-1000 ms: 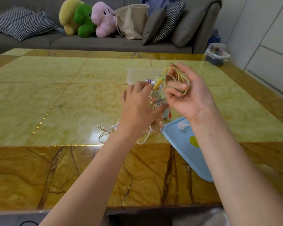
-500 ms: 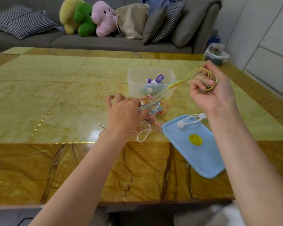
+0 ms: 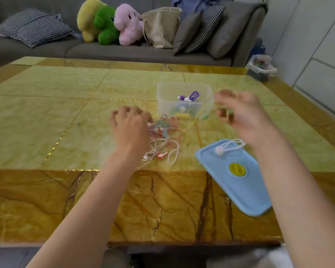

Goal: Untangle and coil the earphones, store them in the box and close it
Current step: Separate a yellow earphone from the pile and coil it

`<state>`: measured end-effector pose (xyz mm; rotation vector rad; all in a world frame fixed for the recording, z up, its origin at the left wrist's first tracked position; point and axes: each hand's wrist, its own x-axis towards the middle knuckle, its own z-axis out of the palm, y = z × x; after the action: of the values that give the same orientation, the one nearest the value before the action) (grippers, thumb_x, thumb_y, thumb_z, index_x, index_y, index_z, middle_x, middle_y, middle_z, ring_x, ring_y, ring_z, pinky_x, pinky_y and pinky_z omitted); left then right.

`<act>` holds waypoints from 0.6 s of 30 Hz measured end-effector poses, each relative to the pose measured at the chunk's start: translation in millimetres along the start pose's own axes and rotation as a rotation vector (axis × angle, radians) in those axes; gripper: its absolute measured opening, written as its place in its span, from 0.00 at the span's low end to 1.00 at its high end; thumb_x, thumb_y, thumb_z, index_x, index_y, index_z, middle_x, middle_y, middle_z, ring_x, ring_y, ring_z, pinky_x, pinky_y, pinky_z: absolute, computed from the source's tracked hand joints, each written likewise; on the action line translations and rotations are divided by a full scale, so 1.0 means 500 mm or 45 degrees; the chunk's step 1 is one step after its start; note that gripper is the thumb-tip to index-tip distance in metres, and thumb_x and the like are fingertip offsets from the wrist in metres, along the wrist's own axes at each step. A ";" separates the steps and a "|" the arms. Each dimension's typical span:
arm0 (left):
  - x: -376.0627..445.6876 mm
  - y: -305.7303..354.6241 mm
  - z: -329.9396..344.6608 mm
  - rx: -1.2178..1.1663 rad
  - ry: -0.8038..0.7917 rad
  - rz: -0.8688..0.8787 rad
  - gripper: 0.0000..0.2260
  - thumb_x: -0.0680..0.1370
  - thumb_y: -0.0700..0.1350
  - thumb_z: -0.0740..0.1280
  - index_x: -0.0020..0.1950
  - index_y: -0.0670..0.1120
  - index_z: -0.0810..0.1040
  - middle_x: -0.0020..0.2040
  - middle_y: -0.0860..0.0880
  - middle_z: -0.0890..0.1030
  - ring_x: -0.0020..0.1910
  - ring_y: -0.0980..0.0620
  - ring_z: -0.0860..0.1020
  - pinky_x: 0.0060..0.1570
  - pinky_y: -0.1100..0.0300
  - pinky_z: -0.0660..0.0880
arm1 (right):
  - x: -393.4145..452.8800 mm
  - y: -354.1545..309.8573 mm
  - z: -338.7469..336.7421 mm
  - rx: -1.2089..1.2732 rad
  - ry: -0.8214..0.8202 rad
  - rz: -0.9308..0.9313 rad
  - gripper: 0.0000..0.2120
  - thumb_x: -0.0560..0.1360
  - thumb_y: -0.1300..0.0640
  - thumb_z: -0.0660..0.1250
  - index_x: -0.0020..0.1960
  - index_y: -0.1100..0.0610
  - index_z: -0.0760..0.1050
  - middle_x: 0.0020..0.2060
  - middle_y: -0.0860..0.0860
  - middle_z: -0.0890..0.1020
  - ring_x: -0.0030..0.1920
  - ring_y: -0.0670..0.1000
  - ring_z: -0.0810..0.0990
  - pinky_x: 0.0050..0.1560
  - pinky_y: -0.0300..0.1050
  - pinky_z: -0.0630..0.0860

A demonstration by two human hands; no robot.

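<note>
Several thin, limp earphones (image 3: 163,132) lie knotted on the worktop (image 3: 46,117) before the box (image 3: 184,101). Our left hand (image 3: 132,128) pins them; our right hand (image 3: 240,113) pinches the yellow cord (image 3: 199,115), best drawn gently near the knot.

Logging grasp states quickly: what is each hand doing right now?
Left hand: fingers curled down on the tangled earphones.
Right hand: blurred, gripping the yellow earphone cord, pulled taut from the tangle.
</note>
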<state>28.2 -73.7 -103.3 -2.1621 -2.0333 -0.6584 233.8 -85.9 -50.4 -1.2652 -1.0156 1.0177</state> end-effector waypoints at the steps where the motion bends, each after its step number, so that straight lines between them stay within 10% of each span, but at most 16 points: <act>1: -0.002 0.001 0.010 -0.002 -0.136 0.077 0.14 0.76 0.39 0.64 0.59 0.51 0.78 0.61 0.50 0.76 0.66 0.47 0.64 0.68 0.49 0.50 | -0.002 0.011 0.005 -0.214 -0.013 -0.007 0.09 0.74 0.65 0.66 0.38 0.54 0.72 0.31 0.48 0.74 0.27 0.45 0.73 0.28 0.35 0.66; 7: -0.010 0.020 0.011 -0.094 -0.372 0.219 0.12 0.76 0.51 0.64 0.56 0.48 0.78 0.53 0.51 0.79 0.64 0.49 0.66 0.70 0.48 0.47 | 0.004 0.027 0.004 -0.723 0.002 -0.110 0.04 0.74 0.63 0.65 0.45 0.62 0.78 0.39 0.52 0.76 0.41 0.49 0.72 0.38 0.42 0.67; 13: 0.005 0.034 -0.019 -0.340 -0.007 0.083 0.10 0.77 0.42 0.62 0.54 0.50 0.80 0.53 0.52 0.81 0.58 0.47 0.73 0.61 0.54 0.59 | -0.006 0.029 0.000 -1.135 -0.010 -0.040 0.09 0.75 0.58 0.64 0.51 0.62 0.77 0.47 0.57 0.81 0.50 0.57 0.77 0.41 0.42 0.67; 18: 0.002 0.060 0.000 -0.458 -0.210 0.304 0.14 0.77 0.37 0.60 0.58 0.47 0.79 0.55 0.48 0.80 0.57 0.48 0.74 0.54 0.58 0.66 | -0.006 0.023 0.004 -1.079 0.119 -0.155 0.11 0.74 0.54 0.66 0.40 0.62 0.76 0.32 0.52 0.73 0.39 0.55 0.71 0.42 0.46 0.66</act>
<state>57.6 -75.9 -96.4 -2.6892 -1.7939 -0.8964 230.9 -87.7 -62.0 -1.8721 -1.5005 0.4110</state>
